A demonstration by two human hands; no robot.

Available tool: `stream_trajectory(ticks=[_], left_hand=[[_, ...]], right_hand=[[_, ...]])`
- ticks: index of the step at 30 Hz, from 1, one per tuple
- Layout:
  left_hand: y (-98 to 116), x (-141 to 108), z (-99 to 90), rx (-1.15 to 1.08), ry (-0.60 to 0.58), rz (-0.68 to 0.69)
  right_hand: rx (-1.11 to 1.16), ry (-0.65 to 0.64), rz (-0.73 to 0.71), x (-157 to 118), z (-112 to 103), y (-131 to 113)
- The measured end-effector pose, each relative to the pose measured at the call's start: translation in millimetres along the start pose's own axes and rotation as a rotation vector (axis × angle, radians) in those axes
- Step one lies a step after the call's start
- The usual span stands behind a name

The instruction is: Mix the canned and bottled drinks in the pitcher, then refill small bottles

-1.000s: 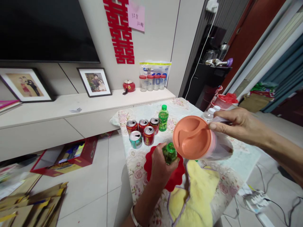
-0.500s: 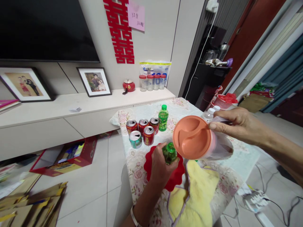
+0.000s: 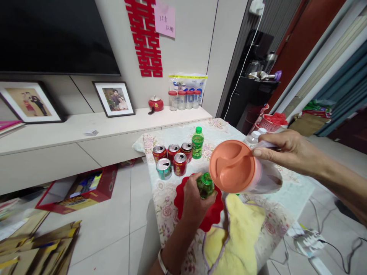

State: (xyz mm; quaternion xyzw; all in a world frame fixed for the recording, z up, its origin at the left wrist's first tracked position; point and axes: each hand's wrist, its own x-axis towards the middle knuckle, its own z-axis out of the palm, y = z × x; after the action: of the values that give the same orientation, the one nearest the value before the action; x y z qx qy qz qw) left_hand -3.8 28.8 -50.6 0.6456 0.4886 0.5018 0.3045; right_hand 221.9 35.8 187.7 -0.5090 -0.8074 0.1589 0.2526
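My left hand (image 3: 195, 200) is wrapped round a green plastic bottle (image 3: 205, 187) whose cap is off, over a scalloped red mat (image 3: 213, 217). In my right hand (image 3: 282, 149) is the handle of a clear pitcher (image 3: 266, 177) with an orange lid (image 3: 233, 166). The pitcher is tilted to the left, with dark liquid low in its body. Its lid edge is beside the mouth of the bottle; whether liquid flows between them I cannot tell. A yellow cloth (image 3: 241, 236) lies just below the pitcher.
Several drink cans (image 3: 180, 164) and a capped green bottle (image 3: 197, 143) stand farther back on the flowered tablecloth (image 3: 166, 214). Clear bottles with white caps (image 3: 252, 138) are behind the pitcher. Glass jars (image 3: 181, 100) line the cabinet. Cables and a power strip (image 3: 318, 263) lie on the floor at right.
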Motion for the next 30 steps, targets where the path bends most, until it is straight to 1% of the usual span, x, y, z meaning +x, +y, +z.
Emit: stream_trajectory(ticks=[4,8,12,18,24,30], left_hand=[[-0.8,0.3,-0.3,0.004,-0.007,0.004],[-1.5,0.4,1.1,0.011,0.013,0.022],[-2.2,0.0,1.7,0.007,0.014,0.011],[-2.2,0.2,0.6,-0.009,0.003,0.012],[-1.9,0.3,1.3,-0.005,0.018,0.022],[-1.8,0.1,0.8,0.0,0.012,0.017]], right_hand=[[0.022,0.015,0.003,-0.1,0.7,1.4],[0.033,0.02,0.006,-1.1,2.4,5.4],[0.026,0.026,0.001,-2.1,2.6,7.5],[0.032,0.021,-0.011,-2.9,0.8,6.5],[0.037,0.023,-0.024,-4.0,2.0,11.1],[0.04,0.015,-0.004,-3.5,2.3,11.5]])
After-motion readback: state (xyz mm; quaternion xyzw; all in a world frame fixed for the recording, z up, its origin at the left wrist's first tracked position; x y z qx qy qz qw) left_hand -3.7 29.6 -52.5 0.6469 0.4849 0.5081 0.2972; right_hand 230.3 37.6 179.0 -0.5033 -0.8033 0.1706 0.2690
